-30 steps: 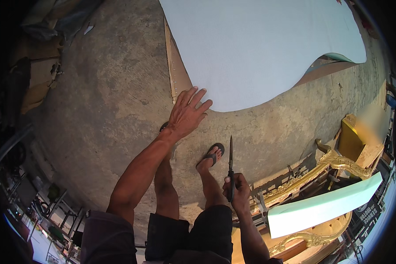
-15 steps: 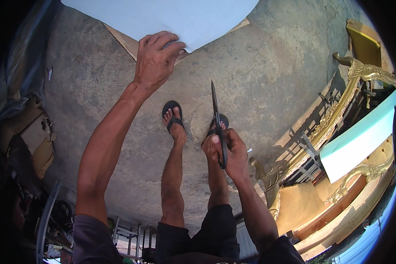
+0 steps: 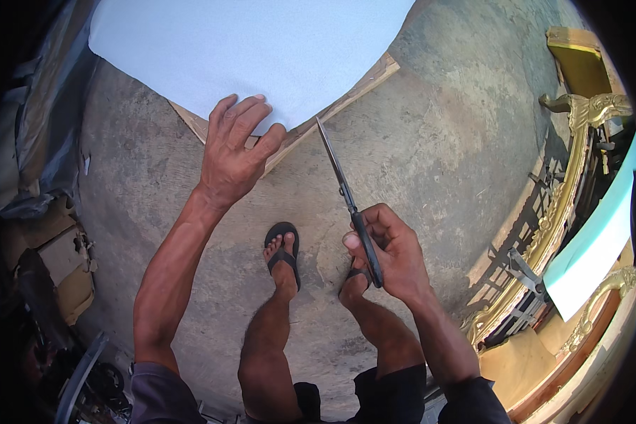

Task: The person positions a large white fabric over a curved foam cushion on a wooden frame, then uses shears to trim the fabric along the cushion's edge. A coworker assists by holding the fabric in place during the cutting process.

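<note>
A large pale white-blue sheet [image 3: 261,53] with a curved edge lies over a wooden board [image 3: 360,86] at the far side. My left hand [image 3: 233,152] rests on the sheet's near corner, fingers apart and bent, thumb spread beside them. Part of that corner is hidden beneath the hand. In my right hand [image 3: 396,258] is a pair of black-handled scissors [image 3: 340,180], blades together and pointing up and away. Their tip appears close to the board's right-hand edge, but I cannot tell whether it touches.
My sandalled feet [image 3: 283,258] stand on the rough concrete floor [image 3: 445,155]. On the right are a carved gold furniture frame [image 3: 569,177] and a pale green sheet [image 3: 593,247]. Torn cardboard [image 3: 63,272] and dark plastic sheeting [image 3: 39,134] line the left side.
The white sheet and board sit lower in view. My left hand has come nearer with the sheet's corner. The scissors have tilted left, their tip now near the board's edge.
</note>
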### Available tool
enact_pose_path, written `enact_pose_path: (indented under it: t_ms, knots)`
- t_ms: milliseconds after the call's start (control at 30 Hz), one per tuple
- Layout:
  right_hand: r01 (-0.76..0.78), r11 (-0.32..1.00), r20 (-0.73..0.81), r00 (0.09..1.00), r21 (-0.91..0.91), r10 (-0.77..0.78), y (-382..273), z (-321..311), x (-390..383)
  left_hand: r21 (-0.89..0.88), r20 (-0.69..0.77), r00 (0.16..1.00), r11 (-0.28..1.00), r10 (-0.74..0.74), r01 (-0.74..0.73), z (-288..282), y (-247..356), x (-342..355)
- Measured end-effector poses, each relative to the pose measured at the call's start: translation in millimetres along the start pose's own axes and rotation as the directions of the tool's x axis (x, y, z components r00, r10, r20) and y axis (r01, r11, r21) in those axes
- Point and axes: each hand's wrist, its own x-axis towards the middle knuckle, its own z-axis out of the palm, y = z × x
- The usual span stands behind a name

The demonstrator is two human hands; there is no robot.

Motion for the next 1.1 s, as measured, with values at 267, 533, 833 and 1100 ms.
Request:
enact_pose_path:
  t_ms: [267, 533, 833, 1100]
  knots:
    - [0.298, 0.919, 0.034, 0.953, -0.257, -0.3, 24, -60, 32, 0.106, -0.16, 0.965, 0.975, 0.21, -0.195, 29, -13, -14]
    - [0.398, 0.773, 0.025, 0.895, -0.494, -0.444, 38, -79, -9, 0.262, -0.257, 0.937, 0.95, 0.238, -0.17, 24, -15, -6]
    - [0.41, 0.816, -0.015, 0.89, -0.409, -0.455, 40, -57, -17, 0.317, -0.226, 0.933, 0.926, 0.282, -0.204, 18, -11, 4]
    - [0.318, 0.824, 0.037, 0.939, -0.469, -0.341, 41, -38, -13, 0.363, -0.283, 0.864, 0.88, 0.418, -0.307, 29, -15, 4]
